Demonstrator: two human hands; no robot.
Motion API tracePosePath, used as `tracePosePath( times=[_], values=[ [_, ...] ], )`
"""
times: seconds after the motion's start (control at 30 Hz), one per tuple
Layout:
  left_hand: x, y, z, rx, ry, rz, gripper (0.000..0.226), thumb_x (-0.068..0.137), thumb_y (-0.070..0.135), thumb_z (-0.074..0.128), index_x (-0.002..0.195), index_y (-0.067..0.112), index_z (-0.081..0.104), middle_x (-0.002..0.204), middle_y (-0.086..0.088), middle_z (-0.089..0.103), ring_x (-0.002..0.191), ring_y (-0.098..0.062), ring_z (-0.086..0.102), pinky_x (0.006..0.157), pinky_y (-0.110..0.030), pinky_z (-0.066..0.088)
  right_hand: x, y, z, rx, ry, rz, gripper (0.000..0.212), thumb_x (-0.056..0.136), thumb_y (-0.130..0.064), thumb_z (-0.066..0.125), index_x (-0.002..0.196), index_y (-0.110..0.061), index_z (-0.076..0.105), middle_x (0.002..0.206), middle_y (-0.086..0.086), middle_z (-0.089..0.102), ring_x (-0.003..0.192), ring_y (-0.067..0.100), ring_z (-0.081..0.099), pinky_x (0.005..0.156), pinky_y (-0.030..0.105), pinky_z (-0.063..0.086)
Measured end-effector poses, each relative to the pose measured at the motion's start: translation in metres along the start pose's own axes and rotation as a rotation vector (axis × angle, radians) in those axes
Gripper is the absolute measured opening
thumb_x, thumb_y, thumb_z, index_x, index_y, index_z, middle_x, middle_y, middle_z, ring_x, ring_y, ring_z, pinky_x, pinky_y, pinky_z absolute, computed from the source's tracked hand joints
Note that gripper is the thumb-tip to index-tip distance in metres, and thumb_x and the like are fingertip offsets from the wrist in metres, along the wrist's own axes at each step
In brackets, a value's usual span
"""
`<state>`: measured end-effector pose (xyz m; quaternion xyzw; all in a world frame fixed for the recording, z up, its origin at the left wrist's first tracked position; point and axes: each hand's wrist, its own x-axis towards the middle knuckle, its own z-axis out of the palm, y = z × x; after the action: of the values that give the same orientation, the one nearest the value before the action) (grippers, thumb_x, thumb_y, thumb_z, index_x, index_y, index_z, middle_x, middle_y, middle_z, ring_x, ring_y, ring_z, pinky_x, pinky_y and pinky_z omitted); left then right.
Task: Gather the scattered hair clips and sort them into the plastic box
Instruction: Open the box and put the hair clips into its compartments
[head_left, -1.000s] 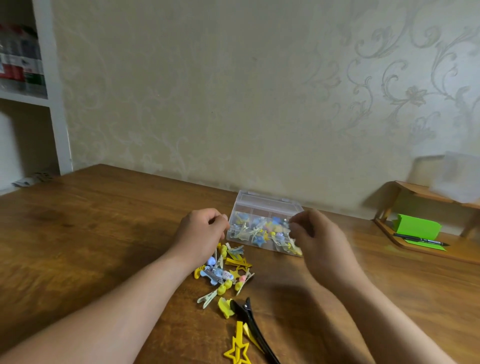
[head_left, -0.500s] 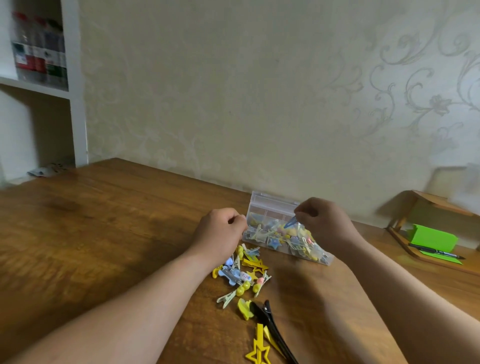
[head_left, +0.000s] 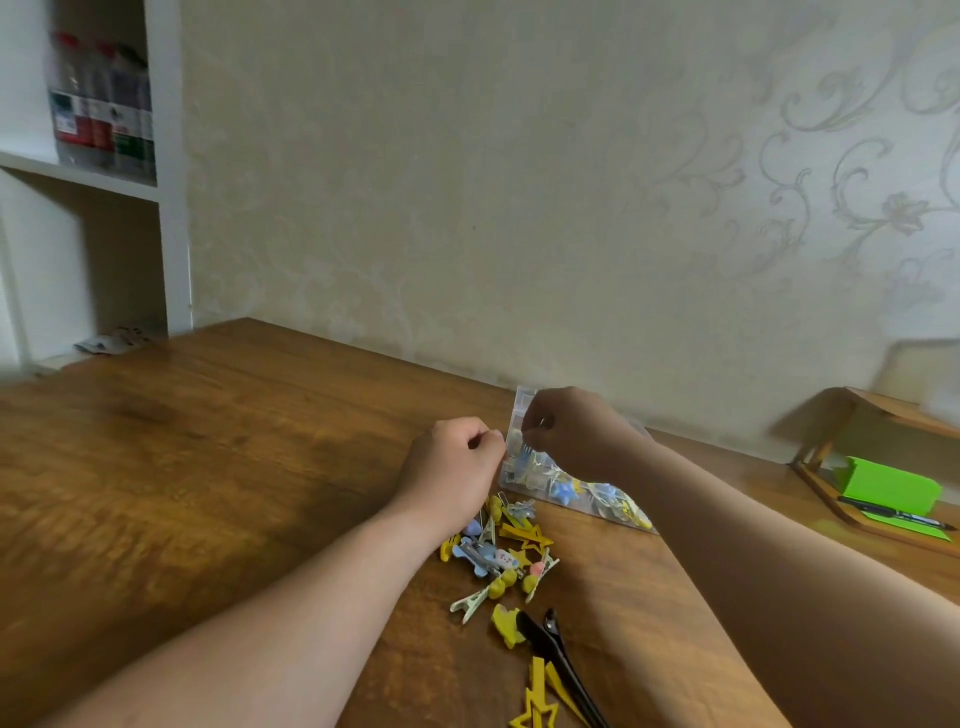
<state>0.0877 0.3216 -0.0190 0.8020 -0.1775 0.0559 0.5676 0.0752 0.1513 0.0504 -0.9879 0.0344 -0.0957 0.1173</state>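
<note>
A clear plastic box (head_left: 605, 500) holding several small blue and yellow hair clips stands on the wooden table near the wall. My right hand (head_left: 576, 434) hovers over the box's left end, its fingertips pinching a small bluish hair clip (head_left: 525, 450). My left hand (head_left: 454, 470) is curled into a loose fist just left of the box, and nothing shows in it. In front of the box lies a loose pile of hair clips (head_left: 501, 553). A long black clip (head_left: 563, 662) and a yellow star clip (head_left: 535, 709) lie nearer to me.
A wooden desk tray (head_left: 852, 512) with green notes (head_left: 885, 480) and a pen stands at the right by the wall. A white shelf (head_left: 104, 182) with bottles is at the far left. Bare table top (head_left: 182, 467) stretches to the left.
My right hand has moved left across the box to its left end, still pinching a small clip. My left hand stays by the box's left side. The camera has turned.
</note>
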Motion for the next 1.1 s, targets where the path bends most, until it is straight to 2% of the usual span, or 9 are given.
tracePosePath(
  times=[0.2, 0.3, 0.43, 0.53, 0.63, 0.73, 0.87, 1.0, 1.1],
  values=[
    [0.0, 0.001, 0.0, 0.006, -0.019, 0.013, 0.039, 0.107, 0.032, 0.055, 0.082, 0.007, 0.072, 0.065, -0.005, 0.058, 0.06, -0.015, 0.049, 0.059, -0.031, 0.037, 0.003, 0.003, 0.013, -0.012, -0.014, 0.003, 0.013, 0.103, -0.019, 0.064, 0.112, -0.023, 0.073, 0.104, -0.006, 0.067, 0.08, 0.005, 0.06, 0.064, 0.021, 0.047],
    [0.0, 0.0, 0.0, 0.01, -0.018, 0.023, 0.039, 0.107, 0.032, 0.055, 0.085, 0.006, 0.073, 0.073, -0.015, 0.065, 0.058, -0.015, 0.048, 0.059, -0.031, 0.037, 0.001, 0.005, 0.015, 0.008, 0.023, 0.023, 0.019, 0.104, -0.019, 0.062, 0.118, -0.024, 0.073, 0.112, -0.003, 0.071, 0.082, 0.01, 0.063, 0.067, 0.023, 0.05],
    [0.0, 0.0, 0.0, 0.02, -0.019, 0.019, 0.039, 0.108, 0.033, 0.054, 0.088, 0.007, 0.074, 0.084, -0.018, 0.071, 0.059, -0.015, 0.05, 0.058, -0.032, 0.039, -0.012, 0.007, 0.011, 0.108, 0.266, 0.075, 0.023, 0.105, -0.02, 0.053, 0.12, -0.023, 0.071, 0.103, -0.004, 0.074, 0.064, 0.008, 0.063, 0.056, 0.026, 0.048],
    [0.0, 0.0, 0.0, 0.022, -0.019, 0.02, 0.038, 0.108, 0.033, 0.054, 0.088, 0.007, 0.074, 0.085, -0.017, 0.072, 0.063, -0.02, 0.057, 0.06, -0.033, 0.042, -0.036, 0.008, 0.004, 0.261, 0.413, 0.099, 0.019, 0.104, -0.02, 0.054, 0.112, -0.022, 0.071, 0.086, -0.01, 0.07, 0.064, 0.008, 0.063, 0.053, 0.024, 0.044],
    [-0.001, 0.001, 0.0, 0.026, -0.016, 0.017, 0.038, 0.108, 0.033, 0.054, 0.089, 0.008, 0.075, 0.085, -0.015, 0.073, 0.079, -0.031, 0.068, 0.063, -0.033, 0.046, -0.068, 0.009, 0.004, 0.338, 0.479, 0.086, 0.014, 0.103, -0.022, 0.058, 0.106, -0.027, 0.072, 0.082, -0.014, 0.068, 0.068, 0.003, 0.061, 0.054, 0.015, 0.043],
    [-0.003, 0.004, -0.002, 0.034, -0.017, 0.017, 0.037, 0.107, 0.032, 0.054, 0.089, 0.008, 0.076, 0.083, -0.013, 0.073, 0.083, -0.032, 0.069, 0.064, -0.031, 0.048, -0.099, 0.012, 0.015, 0.389, 0.41, 0.065, 0.013, 0.102, -0.023, 0.061, 0.101, -0.03, 0.072, 0.084, -0.014, 0.068, 0.079, -0.003, 0.06, 0.059, 0.013, 0.044],
    [-0.006, 0.009, -0.002, 0.044, -0.016, 0.015, 0.034, 0.107, 0.03, 0.055, 0.084, 0.018, 0.077, 0.076, -0.001, 0.072, 0.076, -0.02, 0.068, 0.067, -0.031, 0.049, -0.118, 0.015, 0.032, 0.453, 0.193, 0.065, 0.01, 0.102, -0.029, 0.063, 0.1, -0.032, 0.072, 0.086, -0.015, 0.073, 0.08, -0.003, 0.068, 0.067, 0.018, 0.053],
    [-0.006, 0.009, -0.003, 0.041, -0.004, 0.006, 0.034, 0.108, 0.029, 0.055, 0.083, 0.021, 0.077, 0.076, 0.001, 0.072, 0.078, -0.017, 0.068, 0.076, -0.036, 0.055, -0.117, 0.019, 0.039, 0.417, 0.109, 0.082, 0.012, 0.103, -0.036, 0.065, 0.108, -0.033, 0.076, 0.095, -0.017, 0.073, 0.087, 0.0, 0.068, 0.081, 0.027, 0.06],
    [-0.006, 0.01, -0.002, 0.041, -0.002, 0.004, 0.034, 0.107, 0.029, 0.055, 0.081, 0.021, 0.076, 0.076, 0.0, 0.073, 0.082, -0.019, 0.07, 0.083, -0.04, 0.057, -0.114, 0.015, 0.041, 0.376, 0.085, 0.091, 0.018, 0.1, -0.045, 0.066, 0.106, -0.031, 0.076, 0.089, -0.013, 0.071, 0.081, 0.003, 0.066, 0.074, 0.028, 0.058]
  ],
)
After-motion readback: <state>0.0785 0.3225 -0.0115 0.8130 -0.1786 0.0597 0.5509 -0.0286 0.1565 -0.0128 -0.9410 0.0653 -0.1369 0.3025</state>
